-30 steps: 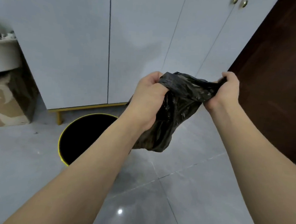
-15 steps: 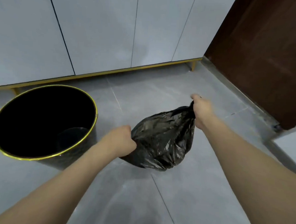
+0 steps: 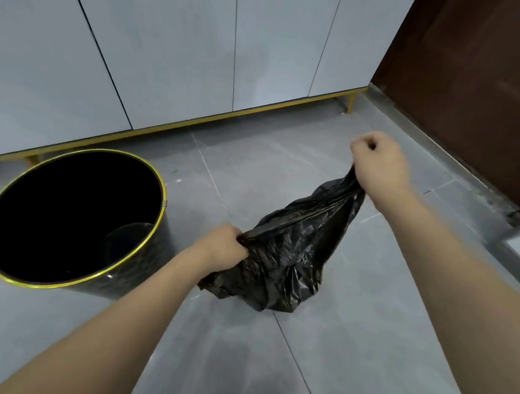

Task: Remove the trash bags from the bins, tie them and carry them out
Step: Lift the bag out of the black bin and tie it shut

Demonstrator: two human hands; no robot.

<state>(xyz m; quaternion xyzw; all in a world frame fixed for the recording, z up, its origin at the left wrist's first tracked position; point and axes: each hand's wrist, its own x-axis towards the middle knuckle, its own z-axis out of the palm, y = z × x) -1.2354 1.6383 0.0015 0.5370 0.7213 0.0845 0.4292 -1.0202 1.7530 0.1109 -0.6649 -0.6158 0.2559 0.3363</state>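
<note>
Grey floor tiles (image 3: 366,338) run up to pale cupboard doors (image 3: 176,51), and on them, right of the one empty black bin (image 3: 70,220), sags the one black trash bag (image 3: 282,255), its bottom seemingly on the floor. The left hand (image 3: 224,247) grips a bunched near corner of its mouth and the right hand (image 3: 378,165) grips the far corner, pulling the film taut between them. It looks thin, soft, light and slippery, so I'd hold those gathered corners for tying.
</note>
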